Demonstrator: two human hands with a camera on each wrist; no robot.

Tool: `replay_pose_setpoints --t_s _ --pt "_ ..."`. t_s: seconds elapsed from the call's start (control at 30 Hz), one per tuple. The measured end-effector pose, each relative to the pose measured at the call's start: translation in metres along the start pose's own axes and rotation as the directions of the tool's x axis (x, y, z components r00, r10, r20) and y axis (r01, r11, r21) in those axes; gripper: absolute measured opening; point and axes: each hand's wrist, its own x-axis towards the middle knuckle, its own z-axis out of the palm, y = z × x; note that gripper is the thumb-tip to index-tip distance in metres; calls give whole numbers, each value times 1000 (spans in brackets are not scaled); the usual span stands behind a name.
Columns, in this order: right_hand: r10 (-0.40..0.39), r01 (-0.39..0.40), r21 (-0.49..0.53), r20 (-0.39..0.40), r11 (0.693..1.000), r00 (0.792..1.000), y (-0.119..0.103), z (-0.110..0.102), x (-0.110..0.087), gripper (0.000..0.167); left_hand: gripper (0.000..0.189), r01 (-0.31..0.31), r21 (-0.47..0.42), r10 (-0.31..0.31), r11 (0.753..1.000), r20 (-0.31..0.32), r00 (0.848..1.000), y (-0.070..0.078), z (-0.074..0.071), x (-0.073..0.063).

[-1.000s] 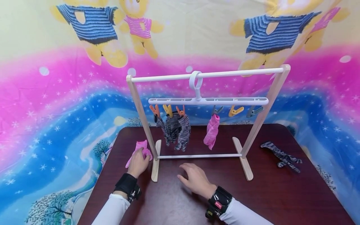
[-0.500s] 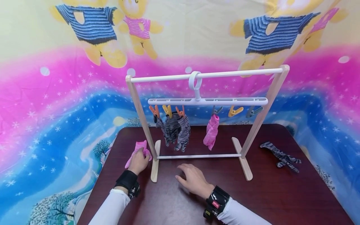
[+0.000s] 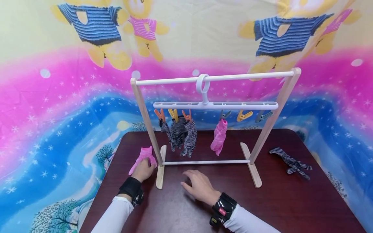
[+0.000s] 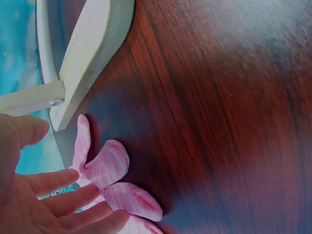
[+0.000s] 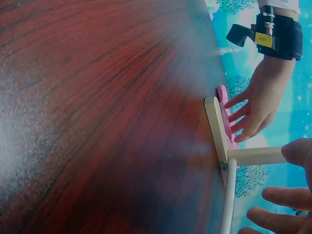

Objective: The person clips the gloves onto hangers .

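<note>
My left hand rests on a pink knit glove that lies on the table left of the wooden rack. In the left wrist view its fingers are fairly straight and touch the glove's loose fingers, with the thumb apart. Near the rack's lower bar, my right hand hovers low over the table, fingers loosely bent and holding nothing. From the white clip hanger hang several dark striped knit pieces on the left and a pink knit piece right of centre.
The rack's left foot stands beside the left hand. A dark striped glove lies on the table to the right. A yellow clip and a blue-grey clip hang with nothing in them. A printed cloth surrounds the table.
My left hand has drawn back slightly toward me over the pink glove, so more of it shows. The right hand has shifted slightly left. The hanging pieces look unchanged.
</note>
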Motion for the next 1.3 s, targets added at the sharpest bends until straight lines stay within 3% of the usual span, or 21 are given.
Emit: replay_pose_setpoints --t_s 0.3,0.5,0.6,0.77,0.93,1.07,1.3 --pt "-9 9 -7 -9 1000 1000 1 0 0 37 28 38 122 -32 992 -57 998 -6 -1 -5" --pt "-8 8 4 -4 1000 1000 3 1 -2 38 59 83 239 -84 967 -6 996 -9 5 -8" --pt "-8 8 4 -1 1000 1000 4 1 -2 39 68 73 265 -78 961 7 997 -8 5 -11" --pt "-17 17 8 -2 1000 1000 4 0 -3 39 60 29 290 -25 956 -18 1000 -7 5 -16" --pt "-17 17 1 -6 1000 1000 4 0 -3 37 56 15 305 -9 952 -22 1000 -8 5 -19" --pt "-18 18 -2 -5 1000 1000 4 0 -3 37 46 -2 323 25 946 -67 997 -9 7 -21" --pt "-19 19 0 -5 1000 1000 6 0 -5 36 10 -73 393 161 917 -195 967 -17 14 -28"
